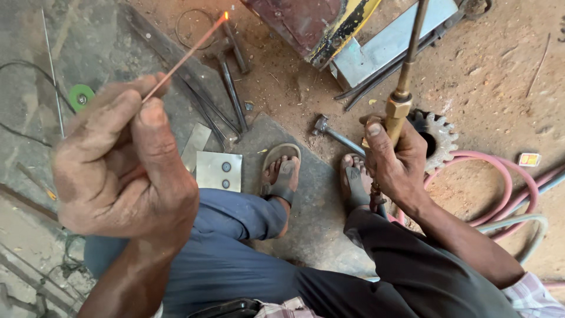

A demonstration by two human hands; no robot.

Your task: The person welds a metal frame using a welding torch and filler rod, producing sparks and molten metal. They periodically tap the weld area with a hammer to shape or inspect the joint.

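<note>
My left hand (126,165) pinches a thin stick (187,55) between thumb and fingers; its far tip glows with a small flame at the upper middle. My right hand (393,158) is closed around the brass body of a gas torch (401,97), whose long tube rises out of the top edge of the view. Both hands are raised above my knees. I squat, with my sandalled feet (282,174) on a grey slab.
A small metal plate with two holes (219,171) lies by my left foot. A hammer (332,132), a toothed gear (438,134), pink hoses (506,176), dark metal rods (232,88), a green disc (80,96) and a matchbox (528,159) lie on the dirt ground.
</note>
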